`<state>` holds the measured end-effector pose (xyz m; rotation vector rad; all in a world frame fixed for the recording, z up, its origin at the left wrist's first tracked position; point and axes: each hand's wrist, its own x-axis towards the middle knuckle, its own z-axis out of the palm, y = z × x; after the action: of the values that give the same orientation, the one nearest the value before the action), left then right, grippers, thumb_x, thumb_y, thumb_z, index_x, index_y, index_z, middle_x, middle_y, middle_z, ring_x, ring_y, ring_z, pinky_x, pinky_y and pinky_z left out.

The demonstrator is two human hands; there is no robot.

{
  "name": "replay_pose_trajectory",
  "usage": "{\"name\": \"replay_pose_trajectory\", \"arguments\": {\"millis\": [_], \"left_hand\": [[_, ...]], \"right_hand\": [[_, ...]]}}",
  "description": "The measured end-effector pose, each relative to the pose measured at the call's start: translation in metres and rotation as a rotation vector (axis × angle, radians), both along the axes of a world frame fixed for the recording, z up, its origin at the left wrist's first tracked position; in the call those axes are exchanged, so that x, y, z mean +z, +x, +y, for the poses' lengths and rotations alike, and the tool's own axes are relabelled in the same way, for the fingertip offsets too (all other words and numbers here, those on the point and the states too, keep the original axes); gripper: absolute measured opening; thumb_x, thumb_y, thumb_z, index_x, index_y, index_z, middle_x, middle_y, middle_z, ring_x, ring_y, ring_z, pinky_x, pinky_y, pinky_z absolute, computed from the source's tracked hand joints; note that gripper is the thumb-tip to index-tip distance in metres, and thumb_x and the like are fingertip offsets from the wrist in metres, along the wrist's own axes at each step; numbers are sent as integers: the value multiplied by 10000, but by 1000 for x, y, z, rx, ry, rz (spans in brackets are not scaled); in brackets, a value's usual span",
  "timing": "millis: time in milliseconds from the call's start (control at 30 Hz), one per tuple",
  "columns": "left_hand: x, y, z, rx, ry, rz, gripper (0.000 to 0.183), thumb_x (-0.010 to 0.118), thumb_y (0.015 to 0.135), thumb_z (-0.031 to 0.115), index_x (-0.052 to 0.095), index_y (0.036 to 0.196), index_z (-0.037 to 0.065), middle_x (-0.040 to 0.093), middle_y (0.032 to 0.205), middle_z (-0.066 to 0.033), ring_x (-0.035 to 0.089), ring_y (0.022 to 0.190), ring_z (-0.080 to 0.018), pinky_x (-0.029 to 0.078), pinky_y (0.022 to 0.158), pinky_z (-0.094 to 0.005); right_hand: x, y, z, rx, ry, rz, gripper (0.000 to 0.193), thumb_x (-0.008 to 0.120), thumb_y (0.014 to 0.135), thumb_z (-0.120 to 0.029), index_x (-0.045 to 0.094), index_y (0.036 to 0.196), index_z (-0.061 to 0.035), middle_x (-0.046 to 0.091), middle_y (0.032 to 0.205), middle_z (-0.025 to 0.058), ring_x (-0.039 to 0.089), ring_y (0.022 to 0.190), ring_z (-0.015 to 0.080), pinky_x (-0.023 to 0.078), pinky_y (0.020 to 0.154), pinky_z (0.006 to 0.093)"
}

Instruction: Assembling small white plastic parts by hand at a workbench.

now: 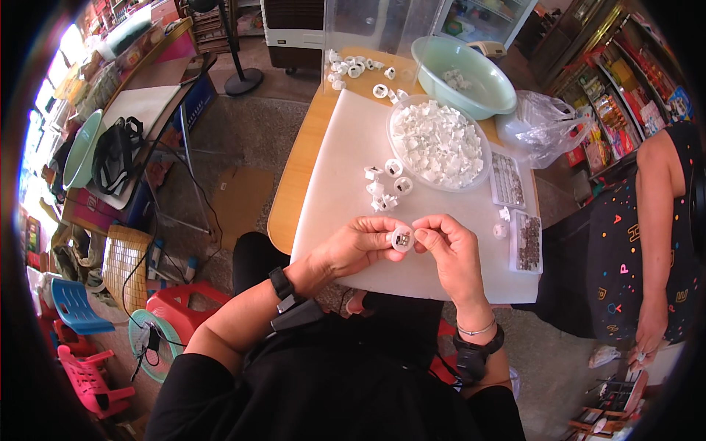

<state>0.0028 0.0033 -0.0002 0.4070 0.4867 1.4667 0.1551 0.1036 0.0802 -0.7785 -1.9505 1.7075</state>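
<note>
Between the thumb and fingers of my left hand (354, 247) is a small round white plastic part (402, 229), its face turned up and small metal pieces showing inside. My right hand (454, 251) is pinched right beside it, at its right edge; whatever those fingertips hold is too small to make out. Just beyond my hands lies a loose group of similar white parts (384, 200). Behind them a clear round bowl (485, 165) is heaped with white plastic pieces (435, 140). To the right, two clear trays (540, 253) hold small metallic pieces.
A white sheet (331, 176) covers much of the wooden table (288, 198). More white parts (355, 67) sit at its far end, near a pale green basin (489, 81) and a plastic bag (540, 128). Another person (647, 242) stands at the right. Stools (92, 378) are at the left.
</note>
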Motion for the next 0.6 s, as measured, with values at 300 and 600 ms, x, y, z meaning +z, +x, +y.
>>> {"name": "replay_pose_trajectory", "arguments": {"millis": [300,600], "left_hand": [[0,-1,-1,8,57,-7,213,552,919,63,582,1104,-40,627,1015,-100,621,929,-175,525,849,-285],[3,-3,-3,1,49,-34,215,559,918,73,582,1101,-38,627,1018,-93,622,936,-174,526,846,-284]], "right_hand": [[-8,-6,-13,-53,634,-33,57,609,860,-33,602,905,1,610,818,94,607,688,178,481,627,291],[-14,-3,-4,13,252,62,55,618,861,-32,601,900,1,609,828,68,604,694,149,482,622,286]]}}
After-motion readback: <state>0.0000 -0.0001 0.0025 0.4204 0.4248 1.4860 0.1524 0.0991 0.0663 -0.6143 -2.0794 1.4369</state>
